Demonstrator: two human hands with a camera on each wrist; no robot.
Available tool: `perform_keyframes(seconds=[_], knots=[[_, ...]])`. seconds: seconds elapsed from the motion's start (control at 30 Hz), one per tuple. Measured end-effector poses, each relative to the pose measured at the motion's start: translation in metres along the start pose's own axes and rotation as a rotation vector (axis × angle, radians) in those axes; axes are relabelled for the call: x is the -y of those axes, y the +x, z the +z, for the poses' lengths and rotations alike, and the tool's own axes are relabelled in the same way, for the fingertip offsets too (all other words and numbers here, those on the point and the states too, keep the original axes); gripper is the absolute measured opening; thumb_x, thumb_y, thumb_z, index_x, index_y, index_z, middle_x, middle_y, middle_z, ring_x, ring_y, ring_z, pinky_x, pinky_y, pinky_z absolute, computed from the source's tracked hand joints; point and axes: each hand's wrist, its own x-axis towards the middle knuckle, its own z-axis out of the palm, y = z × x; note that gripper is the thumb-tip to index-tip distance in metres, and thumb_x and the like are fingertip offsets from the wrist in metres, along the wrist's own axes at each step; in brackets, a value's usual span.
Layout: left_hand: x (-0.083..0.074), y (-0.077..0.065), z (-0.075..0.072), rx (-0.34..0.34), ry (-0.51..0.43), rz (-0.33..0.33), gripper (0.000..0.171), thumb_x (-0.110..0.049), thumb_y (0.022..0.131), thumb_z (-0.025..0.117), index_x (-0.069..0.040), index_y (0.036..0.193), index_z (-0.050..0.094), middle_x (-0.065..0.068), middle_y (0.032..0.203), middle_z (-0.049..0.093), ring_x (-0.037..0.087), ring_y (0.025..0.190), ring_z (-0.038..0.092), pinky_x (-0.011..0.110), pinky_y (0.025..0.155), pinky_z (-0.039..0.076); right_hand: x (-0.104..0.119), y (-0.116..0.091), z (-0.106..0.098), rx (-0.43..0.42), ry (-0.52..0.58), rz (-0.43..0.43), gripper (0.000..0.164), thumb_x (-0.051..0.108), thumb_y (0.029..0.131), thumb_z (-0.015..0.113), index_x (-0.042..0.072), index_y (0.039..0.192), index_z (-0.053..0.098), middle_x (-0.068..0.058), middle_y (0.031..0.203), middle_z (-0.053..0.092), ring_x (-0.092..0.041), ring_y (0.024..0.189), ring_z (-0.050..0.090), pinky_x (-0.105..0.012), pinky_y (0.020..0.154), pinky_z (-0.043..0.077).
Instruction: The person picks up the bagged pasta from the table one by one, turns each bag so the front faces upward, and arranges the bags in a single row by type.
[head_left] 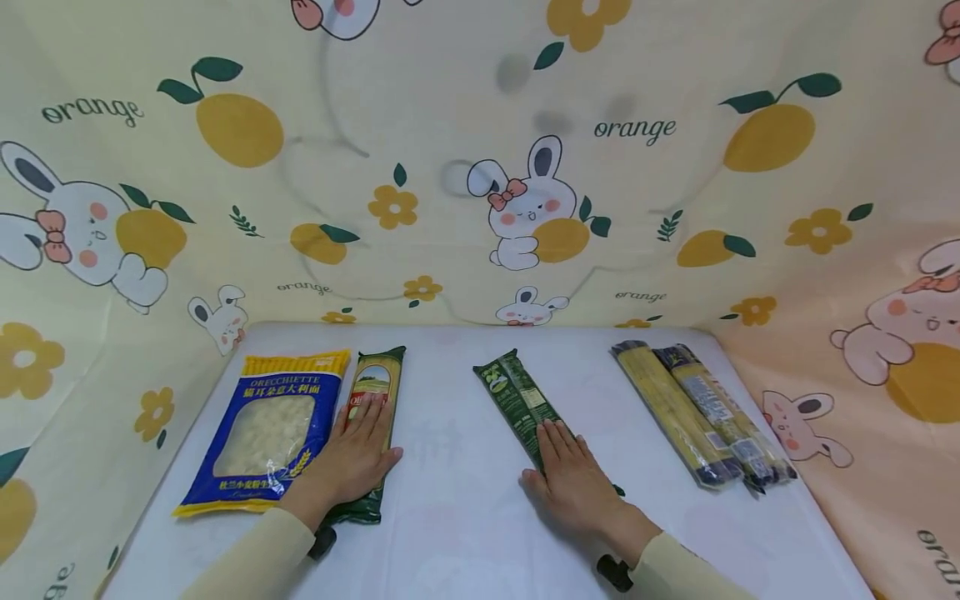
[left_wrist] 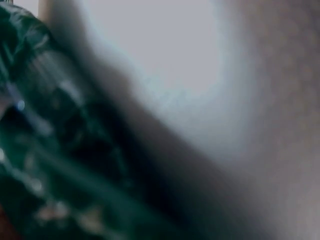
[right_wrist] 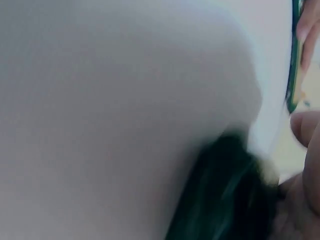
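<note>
My left hand (head_left: 348, 462) lies over a green-ended pasta packet (head_left: 381, 372), fingers straight and thumb out to the right. That packet's crinkled green end fills the left of the left wrist view, blurred. Beside it, under the wrist's left side, lies a blue and yellow bag of orecchiette (head_left: 262, 433) with a clear window. My right hand (head_left: 576, 485) rests with straight fingers on a second green packet (head_left: 512, 390), which slants across the table with its printed back up. The right wrist view catches the dark green end (right_wrist: 220, 195) of this packet, out of focus.
Two clear packs of long pasta, a left one (head_left: 667, 408) and a right one (head_left: 723, 417), lie side by side at the table's right. A cloth printed with rabbits and oranges (head_left: 532, 200) rises behind the white table (head_left: 442, 500) and along both sides.
</note>
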Motion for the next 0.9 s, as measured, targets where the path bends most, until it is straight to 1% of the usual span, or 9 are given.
perform_keyframes(seconds=[0.1,0.2,0.3,0.43,0.57,0.67,0.73,0.83,0.9], knots=[[0.0,0.001,0.002,-0.01,0.007,0.013,0.082,-0.051,0.11,0.047,-0.001,0.168,0.016,0.02,0.176,0.01,0.04,0.164,0.006,0.065,0.128,0.005,-0.018,-0.003,-0.006,0.011,-0.01,-0.037,0.074,0.047,0.111,0.048,0.001,0.166,0.027,-0.021,0.173,0.023,-0.044,0.161,0.017,-0.069,0.124,0.02],[0.0,0.001,0.002,-0.017,0.024,0.02,0.081,-0.05,0.11,0.047,-0.001,0.167,0.017,0.021,0.176,0.011,0.041,0.164,0.008,0.065,0.128,0.007,-0.034,-0.005,-0.006,0.008,-0.012,-0.077,0.074,0.049,0.111,0.048,0.006,0.167,0.026,-0.019,0.174,0.022,-0.046,0.16,0.018,-0.07,0.122,0.022],[0.0,0.0,0.001,-0.016,0.025,0.022,0.082,-0.05,0.11,0.047,0.0,0.167,0.018,0.021,0.176,0.012,0.042,0.163,0.008,0.066,0.128,0.007,-0.038,-0.006,-0.002,0.002,0.014,-0.103,0.076,0.049,0.111,0.047,0.004,0.167,0.024,-0.022,0.174,0.019,-0.05,0.16,0.015,-0.068,0.123,0.021],[0.001,-0.001,-0.001,-0.004,0.017,0.012,0.082,-0.051,0.11,0.047,0.0,0.168,0.016,0.021,0.176,0.01,0.041,0.164,0.006,0.066,0.128,0.006,-0.021,-0.007,0.006,-0.004,0.038,-0.081,0.078,0.048,0.111,0.048,-0.003,0.165,0.022,-0.027,0.173,0.016,-0.051,0.16,0.01,-0.064,0.126,0.019],[0.0,-0.001,-0.001,0.004,0.017,0.008,0.083,-0.051,0.11,0.046,0.0,0.168,0.015,0.021,0.176,0.009,0.04,0.164,0.005,0.066,0.128,0.005,0.008,-0.011,0.014,0.015,0.081,-0.022,0.082,0.048,0.111,0.048,-0.007,0.164,0.021,-0.029,0.173,0.012,-0.052,0.16,0.005,-0.064,0.127,0.016],[0.0,0.0,-0.001,0.006,0.016,0.007,0.083,-0.051,0.11,0.046,0.0,0.168,0.015,0.021,0.176,0.009,0.041,0.164,0.005,0.066,0.128,0.004,0.03,-0.014,0.018,0.05,0.103,-0.008,0.085,0.051,0.11,0.047,-0.008,0.164,0.02,-0.03,0.173,0.011,-0.051,0.16,0.003,-0.063,0.127,0.015],[-0.001,0.001,-0.001,0.007,0.021,0.007,0.084,-0.051,0.11,0.046,0.0,0.167,0.015,0.021,0.176,0.01,0.041,0.164,0.005,0.066,0.128,0.004,0.041,-0.014,0.022,0.071,0.107,-0.025,0.085,0.052,0.11,0.046,-0.008,0.164,0.02,-0.03,0.173,0.01,-0.05,0.161,0.003,-0.062,0.128,0.015],[-0.002,0.001,0.0,0.005,0.028,0.007,0.084,-0.052,0.11,0.046,0.001,0.167,0.015,0.021,0.176,0.011,0.041,0.164,0.005,0.066,0.128,0.004,0.055,-0.017,0.028,0.097,0.068,-0.077,0.084,0.053,0.11,0.044,-0.008,0.163,0.021,-0.028,0.173,0.01,-0.047,0.162,0.004,-0.061,0.128,0.016],[-0.002,0.001,0.0,0.007,0.026,0.006,0.084,-0.051,0.11,0.047,0.001,0.167,0.015,0.022,0.176,0.01,0.041,0.164,0.004,0.066,0.128,0.004,0.063,-0.019,0.031,0.117,0.04,-0.106,0.084,0.054,0.111,0.042,-0.006,0.164,0.021,-0.025,0.174,0.01,-0.045,0.162,0.004,-0.061,0.128,0.017]])
